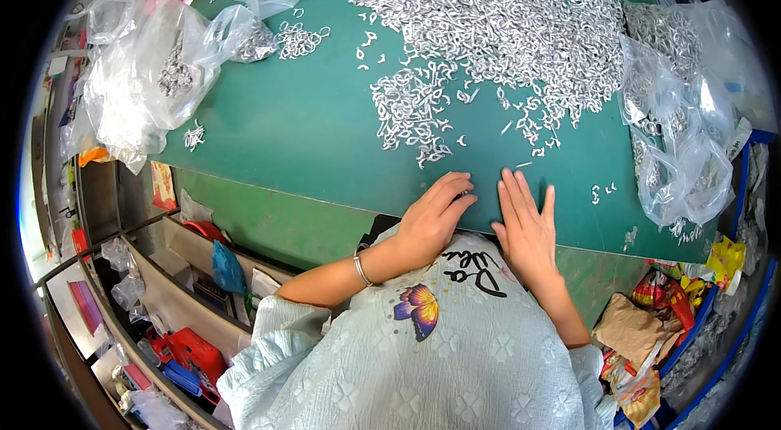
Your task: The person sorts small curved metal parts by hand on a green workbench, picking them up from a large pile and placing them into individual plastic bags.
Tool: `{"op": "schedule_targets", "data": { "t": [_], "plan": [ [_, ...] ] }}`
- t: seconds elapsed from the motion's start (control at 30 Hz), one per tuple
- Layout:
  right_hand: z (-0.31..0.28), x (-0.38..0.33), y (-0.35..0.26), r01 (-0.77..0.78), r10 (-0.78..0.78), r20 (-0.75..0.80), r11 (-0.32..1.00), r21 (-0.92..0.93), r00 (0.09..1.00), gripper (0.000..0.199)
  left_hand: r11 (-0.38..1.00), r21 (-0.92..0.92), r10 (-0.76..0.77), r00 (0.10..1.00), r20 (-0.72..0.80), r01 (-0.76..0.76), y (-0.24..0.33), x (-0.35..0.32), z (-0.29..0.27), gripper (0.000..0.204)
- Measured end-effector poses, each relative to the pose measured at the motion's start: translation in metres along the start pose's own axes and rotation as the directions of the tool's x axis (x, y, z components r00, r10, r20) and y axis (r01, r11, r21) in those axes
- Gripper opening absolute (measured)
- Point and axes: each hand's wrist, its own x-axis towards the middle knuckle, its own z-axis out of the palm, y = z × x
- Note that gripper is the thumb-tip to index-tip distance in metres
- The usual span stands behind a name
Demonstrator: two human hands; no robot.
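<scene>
At the near edge of the green table, my left hand is closed, its fingers curled inward. A tiny dark and silvery bit shows at its fingertips, too small to name. My right hand lies flat on the tabletop with fingers stretched and the thumb apart, holding nothing. Just beyond its fingertips is a thin silvery pin-like piece. A small heap of silvery curved metal pieces lies ahead of my left hand. Behind it spreads a far larger pile of similar metal pieces.
Plastic bags with metal parts stand at the left and right. Metal rings lie at the back left. A few loose pieces sit right of my right hand. Shelving flanks me below left; a brown paper bag lies below right.
</scene>
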Motion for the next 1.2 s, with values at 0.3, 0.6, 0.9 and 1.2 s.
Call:
{"op": "schedule_targets", "data": {
  "t": [0.3, 0.6, 0.9, 1.2],
  "plan": [
    [-0.019, -0.04, 0.047, -0.345, 0.331, -0.114, 0.928, -0.141, 0.937, 0.084, 0.998, 0.039, -0.056, 0.998, 0.027, 0.055, 0.001, -0.002, -0.016, 0.034],
    [-0.022, -0.001, 0.025, -0.206, 0.2, -0.202, 0.978, -0.008, 0.959, 0.079, 0.967, 0.193, -0.136, 0.979, -0.153, 0.164, -0.034, -0.029, -0.062, 0.024],
    [-0.021, -0.012, 0.03, -0.257, 0.248, -0.087, 0.96, -0.11, 0.965, 0.078, 0.879, 0.286, -0.267, 0.89, -0.368, 0.382, -0.075, -0.014, -0.097, 0.019],
    [-0.028, -0.003, 0.038, -0.341, 0.314, -0.257, 0.938, -0.066, 0.914, 0.075, 0.818, 0.388, -0.265, 0.876, -0.403, 0.426, -0.106, 0.008, -0.114, 0.024]
  ]
}}
